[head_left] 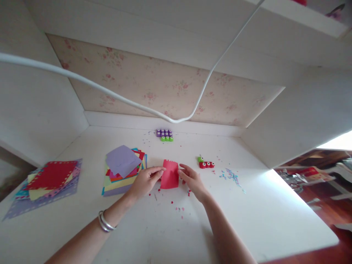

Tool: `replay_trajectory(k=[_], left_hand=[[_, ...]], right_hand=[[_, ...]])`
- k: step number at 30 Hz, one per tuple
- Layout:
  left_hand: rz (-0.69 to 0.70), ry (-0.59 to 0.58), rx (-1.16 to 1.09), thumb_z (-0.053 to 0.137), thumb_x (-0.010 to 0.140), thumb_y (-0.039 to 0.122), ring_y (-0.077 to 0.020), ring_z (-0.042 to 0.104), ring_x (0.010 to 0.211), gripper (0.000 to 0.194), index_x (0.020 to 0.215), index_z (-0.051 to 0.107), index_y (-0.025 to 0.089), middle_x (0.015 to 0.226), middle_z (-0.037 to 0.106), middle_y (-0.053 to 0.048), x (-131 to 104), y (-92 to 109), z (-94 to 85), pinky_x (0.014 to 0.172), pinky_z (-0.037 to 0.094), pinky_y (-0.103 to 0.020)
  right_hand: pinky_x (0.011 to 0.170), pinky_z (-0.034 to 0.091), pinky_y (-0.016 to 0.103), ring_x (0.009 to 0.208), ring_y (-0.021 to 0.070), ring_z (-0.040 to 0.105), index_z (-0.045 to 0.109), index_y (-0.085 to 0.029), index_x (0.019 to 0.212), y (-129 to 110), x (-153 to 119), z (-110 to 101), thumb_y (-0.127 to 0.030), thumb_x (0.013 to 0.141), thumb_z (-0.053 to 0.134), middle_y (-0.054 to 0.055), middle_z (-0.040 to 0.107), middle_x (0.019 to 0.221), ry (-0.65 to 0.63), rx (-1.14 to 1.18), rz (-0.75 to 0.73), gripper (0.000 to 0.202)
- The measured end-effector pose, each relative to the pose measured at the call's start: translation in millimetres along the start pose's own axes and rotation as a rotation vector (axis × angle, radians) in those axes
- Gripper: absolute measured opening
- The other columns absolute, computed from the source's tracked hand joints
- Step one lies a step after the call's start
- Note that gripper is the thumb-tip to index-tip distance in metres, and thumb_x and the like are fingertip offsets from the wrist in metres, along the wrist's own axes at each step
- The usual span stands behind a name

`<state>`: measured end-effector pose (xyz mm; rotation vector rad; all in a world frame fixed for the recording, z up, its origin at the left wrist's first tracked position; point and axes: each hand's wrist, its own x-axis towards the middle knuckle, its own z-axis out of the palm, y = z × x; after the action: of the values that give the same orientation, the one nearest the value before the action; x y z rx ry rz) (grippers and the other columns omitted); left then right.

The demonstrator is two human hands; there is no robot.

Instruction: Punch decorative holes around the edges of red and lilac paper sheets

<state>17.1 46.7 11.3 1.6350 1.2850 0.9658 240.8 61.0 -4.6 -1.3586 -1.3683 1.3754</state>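
The left hand [148, 179] pinches the left edge of a small red sheet [169, 176] between thumb and fingertips. The right hand [192, 179] is at the sheet's right edge, fingers curled; whether it grips the paper or merely touches it cannot be told. The sheet is between the hands, at the white tabletop [137, 238], its far edge notched.

Risks, as judged: tearing is the foremost, since the notched edge is probably weakest and an uneven sideways pull would start there. Creasing could follow if the hands pressed inward on such thin stock. The left hand is just beside the paper stack [123, 182]; an outward sweep could drag its askew top sheets. Loose scraps [172, 202] near the hands could scatter if brushed. The red blocks [206, 165], beyond the right hand, could be knocked by a careless reach.
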Motion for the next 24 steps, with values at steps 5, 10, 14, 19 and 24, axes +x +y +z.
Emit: replay_trajectory(k=[5, 10, 14, 19, 24], left_hand=[[0.042, -0.017, 0.03, 0.048, 0.09, 0.043, -0.0189, 0.067, 0.096, 0.035, 0.109, 0.068, 0.021, 0.109, 0.071, -0.003, 27, -11, 3.8, 0.083, 0.055, -0.03], [0.191, 0.04, 0.444, 0.041, 0.093, 0.032, -0.0178, 0.064, 0.101, 0.034, 0.107, 0.068, 0.018, 0.109, 0.07, -0.005, 81, -24, 0.0, 0.092, 0.05, -0.031], [0.238, 0.045, 0.603, 0.044, 0.089, 0.021, -0.0215, 0.051, 0.121, 0.033, 0.113, 0.065, 0.016, 0.126, 0.061, -0.009, 133, -28, -5.9, 0.109, 0.033, -0.036], [0.244, 0.027, 0.752, 0.045, 0.083, 0.008, -0.0249, 0.039, 0.132, 0.045, 0.127, 0.055, 0.012, 0.14, 0.048, -0.014, 171, -38, -7.1, 0.112, 0.027, -0.039], [0.24, 0.001, 0.834, 0.041, 0.083, 0.002, -0.0219, 0.044, 0.127, 0.051, 0.13, 0.051, 0.016, 0.136, 0.051, -0.011, 178, -47, -7.8, 0.108, 0.032, -0.036]], right_hand=[[0.07, 0.053, 0.03, 0.078, 0.0182, 0.066, 0.058, -0.021, 0.12, -1, -4, 3, -0.045, 0.078, 0.066, 0.005, 0.069, 0.087, -0.004, 0.29, -0.019, 0.049], [0.075, 0.055, 0.033, 0.083, 0.0205, 0.068, 0.059, -0.02, 0.116, 5, 1, 2, -0.045, 0.076, 0.068, 0.007, 0.07, 0.091, 0.065, 0.409, -0.02, 0.048], [0.078, 0.055, 0.034, 0.084, 0.0199, 0.068, 0.062, -0.019, 0.107, 10, 6, 1, -0.043, 0.073, 0.071, 0.008, 0.07, 0.093, 0.071, 0.413, 0.001, 0.043], [0.074, 0.055, 0.033, 0.081, 0.0196, 0.068, 0.062, -0.019, 0.101, 18, 10, 0, -0.046, 0.076, 0.066, 0.008, 0.07, 0.091, 0.097, 0.308, -0.03, 0.036], [0.064, 0.054, 0.03, 0.075, 0.0196, 0.067, 0.063, -0.019, 0.098, 32, 13, 2, -0.044, 0.077, 0.063, 0.008, 0.07, 0.087, 0.188, 0.081, -0.031, 0.033]])
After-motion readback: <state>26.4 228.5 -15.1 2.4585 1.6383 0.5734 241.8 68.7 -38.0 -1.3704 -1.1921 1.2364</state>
